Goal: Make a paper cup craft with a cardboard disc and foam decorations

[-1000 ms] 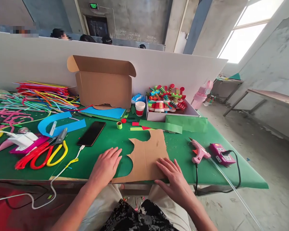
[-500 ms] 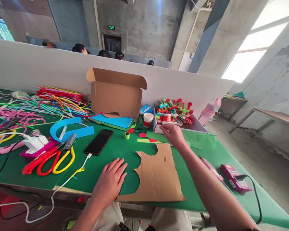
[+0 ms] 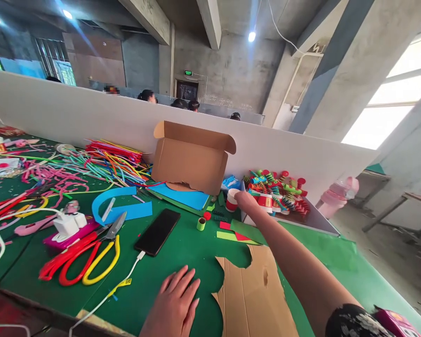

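Note:
My left hand (image 3: 177, 304) lies flat on the green table cover (image 3: 182, 252), fingers stretched out, just left of a cut piece of brown cardboard (image 3: 256, 295). My right arm reaches across that cardboard to the back of the table. My right hand (image 3: 246, 201) is beside a small red and white paper cup (image 3: 230, 200), at the left edge of a white tray (image 3: 312, 220) filled with colourful craft figures (image 3: 277, 189). Its fingers are hidden from here, and I cannot tell if it touches the cup.
An open cardboard box (image 3: 191, 159) stands against the white partition (image 3: 73, 117). Pipe cleaners (image 3: 105, 161), blue foam (image 3: 121, 208), red and yellow scissors (image 3: 80, 260), a plugged-in phone (image 3: 157, 231), a green ring (image 3: 201, 223) and paper scraps lie about. A pink bottle (image 3: 338, 192) stands far right. People sit behind the partition.
My right hand left the cardboard and reached forward to the cup beside the tray. My left hand stayed flat. The view tilted upward.

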The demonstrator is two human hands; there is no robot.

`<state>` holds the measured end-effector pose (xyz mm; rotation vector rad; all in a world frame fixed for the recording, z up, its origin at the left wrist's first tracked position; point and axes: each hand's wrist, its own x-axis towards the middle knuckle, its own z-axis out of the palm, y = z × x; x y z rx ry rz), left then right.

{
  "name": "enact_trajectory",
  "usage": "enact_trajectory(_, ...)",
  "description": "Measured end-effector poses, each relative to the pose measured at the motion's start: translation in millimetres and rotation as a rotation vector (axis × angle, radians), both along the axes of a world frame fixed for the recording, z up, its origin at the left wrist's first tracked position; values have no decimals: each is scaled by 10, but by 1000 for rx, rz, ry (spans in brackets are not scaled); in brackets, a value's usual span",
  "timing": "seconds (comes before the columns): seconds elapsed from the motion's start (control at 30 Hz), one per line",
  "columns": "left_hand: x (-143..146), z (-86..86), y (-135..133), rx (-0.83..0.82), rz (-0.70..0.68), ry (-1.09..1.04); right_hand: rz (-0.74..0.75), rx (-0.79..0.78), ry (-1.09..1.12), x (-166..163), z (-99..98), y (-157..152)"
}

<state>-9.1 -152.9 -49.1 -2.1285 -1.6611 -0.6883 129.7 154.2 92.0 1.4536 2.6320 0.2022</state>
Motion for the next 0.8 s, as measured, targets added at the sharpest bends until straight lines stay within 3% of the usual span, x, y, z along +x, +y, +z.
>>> enact_trajectory(0.53, -1, 46, 20, 48, 12, 53, 2, 65, -66, -62, 130, 46)
enact_trajectory(0.8, 14, 70, 10, 73, 2, -15, -98, 244, 119, 71, 520, -83)
